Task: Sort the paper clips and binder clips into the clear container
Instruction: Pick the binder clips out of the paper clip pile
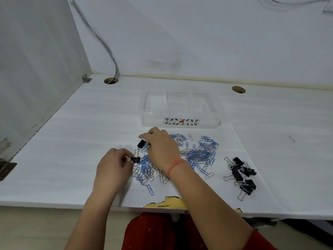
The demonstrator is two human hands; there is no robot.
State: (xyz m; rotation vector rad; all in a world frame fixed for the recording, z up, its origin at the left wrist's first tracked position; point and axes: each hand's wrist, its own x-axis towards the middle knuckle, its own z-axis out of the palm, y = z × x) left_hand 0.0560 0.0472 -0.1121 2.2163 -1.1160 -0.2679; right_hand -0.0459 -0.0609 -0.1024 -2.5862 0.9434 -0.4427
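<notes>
A heap of blue and silver paper clips lies on the white desk. My left hand pinches a small black binder clip at the heap's left edge. My right hand reaches over the heap and grips another black binder clip. A separate group of black binder clips sits to the right. The clear container with inner dividers stands behind the heap and looks empty.
Two round cable holes are cut in the desk near the back wall, and a cable runs into the left one. A grey partition bounds the left side. The desk's front edge is chipped.
</notes>
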